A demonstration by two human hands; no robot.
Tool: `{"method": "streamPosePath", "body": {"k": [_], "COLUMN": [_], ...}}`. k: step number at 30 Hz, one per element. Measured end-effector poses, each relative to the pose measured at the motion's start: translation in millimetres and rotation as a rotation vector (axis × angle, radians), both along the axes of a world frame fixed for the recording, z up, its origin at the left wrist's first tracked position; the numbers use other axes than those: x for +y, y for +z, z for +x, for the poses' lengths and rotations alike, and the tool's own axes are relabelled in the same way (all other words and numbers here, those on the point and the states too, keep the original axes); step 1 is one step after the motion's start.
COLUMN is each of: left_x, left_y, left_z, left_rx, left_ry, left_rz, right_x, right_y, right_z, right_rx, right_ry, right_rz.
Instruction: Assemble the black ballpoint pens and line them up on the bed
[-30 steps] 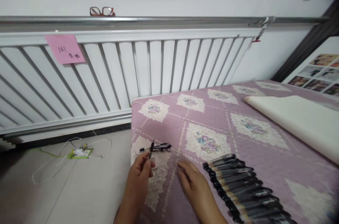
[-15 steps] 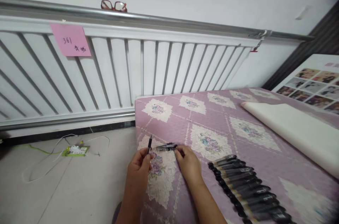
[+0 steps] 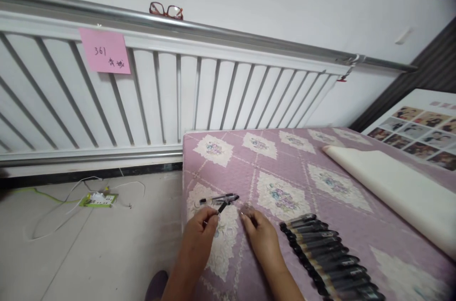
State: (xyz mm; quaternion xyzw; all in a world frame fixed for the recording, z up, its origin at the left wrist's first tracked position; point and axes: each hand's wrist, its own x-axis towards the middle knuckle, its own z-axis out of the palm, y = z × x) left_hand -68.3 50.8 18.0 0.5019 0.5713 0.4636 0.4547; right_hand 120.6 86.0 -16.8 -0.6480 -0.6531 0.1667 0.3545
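Just then, the left hand pinched a black pen piece, loose pens at its 12 o'clock — the right hand was too blurry to tell.

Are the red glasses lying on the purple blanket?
No, the glasses rest up high on the metal rail, far from the blanket.

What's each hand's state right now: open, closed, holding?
Left hand: closed, pinching a thin black pen part.
Right hand: fingertips down on the quilt; grip cannot be told.
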Motion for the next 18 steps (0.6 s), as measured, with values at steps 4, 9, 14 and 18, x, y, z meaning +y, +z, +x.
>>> {"method": "streamPosePath", "body": {"k": [4, 9, 14, 18], "left_x": [-3.0, -5.1, -2.5, -0.2], "left_y": [1.1, -5.0, -10.3, -11.2], "left_z": [8.5, 21.3, 30.1, 34.0], "left_rx": [0.198, 0.377, 0.481, 0.529], "left_ry": [-0.097, -0.212, -0.253, -0.293], "left_rz": [-0.008, -0.024, -0.016, 0.021], "right_x": [-35.1, -52.2, -45.4, -41.3], "right_y": [0.7, 2.2, 8.3, 4.9], "right_z": [12.5, 20.2, 21.0, 23.6], "right_rx": [0.294, 0.555, 0.778, 0.883], "right_ry": [-0.028, -0.076, -0.093, -0.090], "right_rz": [-0.099, -0.134, -0.194, -0.286]}}
